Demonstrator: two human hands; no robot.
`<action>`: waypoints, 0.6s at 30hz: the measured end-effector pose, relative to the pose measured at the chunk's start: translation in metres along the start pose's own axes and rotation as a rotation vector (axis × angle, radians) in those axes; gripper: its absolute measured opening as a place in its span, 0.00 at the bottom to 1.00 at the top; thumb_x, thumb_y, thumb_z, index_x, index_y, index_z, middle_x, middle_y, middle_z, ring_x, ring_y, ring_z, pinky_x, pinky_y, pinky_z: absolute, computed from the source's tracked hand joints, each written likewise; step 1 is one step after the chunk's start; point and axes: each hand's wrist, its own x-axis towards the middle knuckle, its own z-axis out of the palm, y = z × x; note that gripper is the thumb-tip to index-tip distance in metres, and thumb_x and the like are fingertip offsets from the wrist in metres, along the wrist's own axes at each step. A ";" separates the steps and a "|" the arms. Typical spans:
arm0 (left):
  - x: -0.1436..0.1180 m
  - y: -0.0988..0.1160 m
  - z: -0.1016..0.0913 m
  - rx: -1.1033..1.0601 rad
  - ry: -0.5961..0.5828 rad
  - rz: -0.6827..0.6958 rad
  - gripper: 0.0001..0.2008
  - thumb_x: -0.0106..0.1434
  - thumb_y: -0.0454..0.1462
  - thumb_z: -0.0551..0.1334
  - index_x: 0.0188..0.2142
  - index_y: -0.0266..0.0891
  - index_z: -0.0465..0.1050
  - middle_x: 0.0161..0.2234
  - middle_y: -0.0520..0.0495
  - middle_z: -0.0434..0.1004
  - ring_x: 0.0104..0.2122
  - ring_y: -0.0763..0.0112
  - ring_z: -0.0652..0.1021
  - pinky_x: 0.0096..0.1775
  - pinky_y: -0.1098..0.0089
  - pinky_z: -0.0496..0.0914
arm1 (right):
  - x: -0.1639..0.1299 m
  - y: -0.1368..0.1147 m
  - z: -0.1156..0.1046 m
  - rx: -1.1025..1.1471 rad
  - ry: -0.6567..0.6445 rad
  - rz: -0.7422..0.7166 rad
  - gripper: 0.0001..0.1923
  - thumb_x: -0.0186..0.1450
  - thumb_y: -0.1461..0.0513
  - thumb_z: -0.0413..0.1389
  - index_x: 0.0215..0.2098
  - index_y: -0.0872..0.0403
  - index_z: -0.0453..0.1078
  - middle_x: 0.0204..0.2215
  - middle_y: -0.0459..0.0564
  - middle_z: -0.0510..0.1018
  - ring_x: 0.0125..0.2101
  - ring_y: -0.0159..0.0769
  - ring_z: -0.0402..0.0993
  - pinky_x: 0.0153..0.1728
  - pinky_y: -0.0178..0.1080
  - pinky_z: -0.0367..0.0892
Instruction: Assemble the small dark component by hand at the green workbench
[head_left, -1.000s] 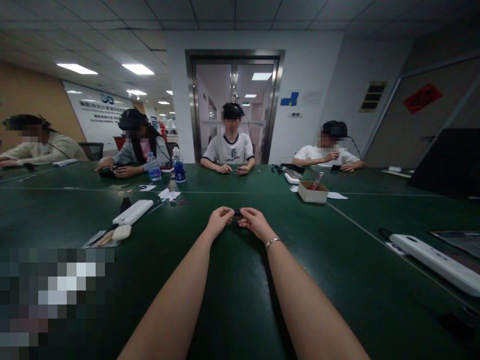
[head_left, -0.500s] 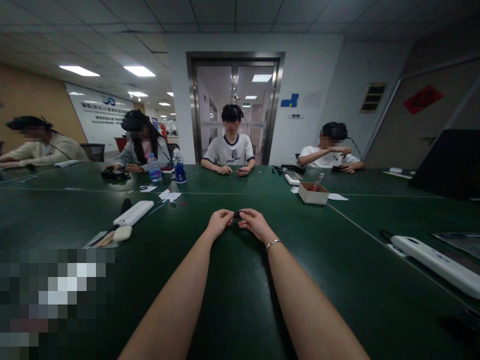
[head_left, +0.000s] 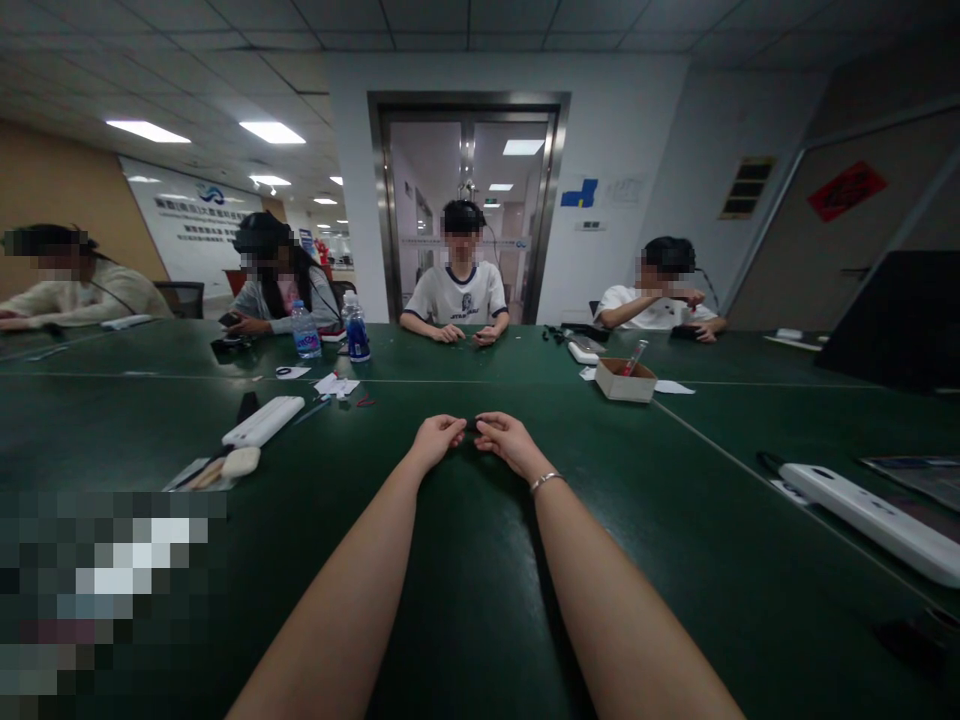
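Note:
Both my arms stretch forward over the dark green table (head_left: 480,560). Between my fingertips is a small black object (head_left: 471,425), too small and too covered to name. My left hand (head_left: 439,440) pinches its left end with thumb and forefinger. On the other end, my right hand (head_left: 508,442) has its fingers closed, partly hiding it. A silver bracelet (head_left: 546,481) circles my right wrist. The hands are close together, a little above the tabletop or resting on it; I cannot tell which.
Left of my arms lie a white device (head_left: 264,422) and a bag with brushes (head_left: 217,468). Two bottles (head_left: 306,330) stand farther back, near paper scraps (head_left: 336,385). An open box (head_left: 625,382) and a long white device (head_left: 862,515) are at right. Several people sit around the table.
The whole view has shifted slightly. My hands keep their hold on the small black object with little visible movement. At the left, a co-worker has lifted a dark item off the table.

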 end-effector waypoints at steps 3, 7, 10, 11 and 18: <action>0.002 -0.002 0.000 0.018 0.003 -0.004 0.20 0.48 0.49 0.66 0.28 0.32 0.72 0.22 0.50 0.71 0.22 0.76 0.69 0.27 0.73 0.63 | 0.000 0.000 0.000 -0.003 -0.006 -0.006 0.09 0.56 0.69 0.62 0.35 0.59 0.69 0.25 0.47 0.75 0.21 0.28 0.74 0.23 0.29 0.73; 0.003 -0.004 -0.001 0.053 0.002 -0.011 0.20 0.49 0.50 0.65 0.27 0.33 0.72 0.22 0.49 0.71 0.21 0.76 0.69 0.26 0.73 0.63 | -0.001 -0.001 -0.001 -0.001 -0.020 -0.008 0.09 0.56 0.69 0.62 0.35 0.59 0.69 0.26 0.48 0.75 0.21 0.28 0.74 0.23 0.29 0.73; 0.004 -0.005 -0.002 0.075 -0.002 -0.015 0.21 0.50 0.51 0.63 0.28 0.33 0.73 0.22 0.49 0.71 0.21 0.75 0.69 0.26 0.73 0.63 | -0.003 -0.003 0.000 0.007 -0.025 -0.007 0.09 0.56 0.69 0.62 0.35 0.58 0.69 0.27 0.48 0.75 0.21 0.28 0.74 0.23 0.29 0.73; 0.004 -0.005 -0.002 0.079 0.001 -0.017 0.21 0.51 0.51 0.63 0.28 0.33 0.73 0.21 0.49 0.71 0.21 0.75 0.69 0.26 0.73 0.63 | -0.004 -0.003 0.000 0.007 -0.023 -0.003 0.09 0.56 0.69 0.62 0.35 0.58 0.69 0.26 0.48 0.75 0.22 0.28 0.74 0.24 0.29 0.73; 0.006 -0.004 0.000 0.075 0.002 -0.019 0.22 0.52 0.53 0.62 0.25 0.33 0.72 0.17 0.51 0.68 0.18 0.77 0.67 0.24 0.73 0.62 | -0.004 -0.005 0.002 0.008 -0.007 0.011 0.07 0.58 0.70 0.60 0.35 0.59 0.69 0.26 0.48 0.75 0.22 0.28 0.74 0.24 0.30 0.73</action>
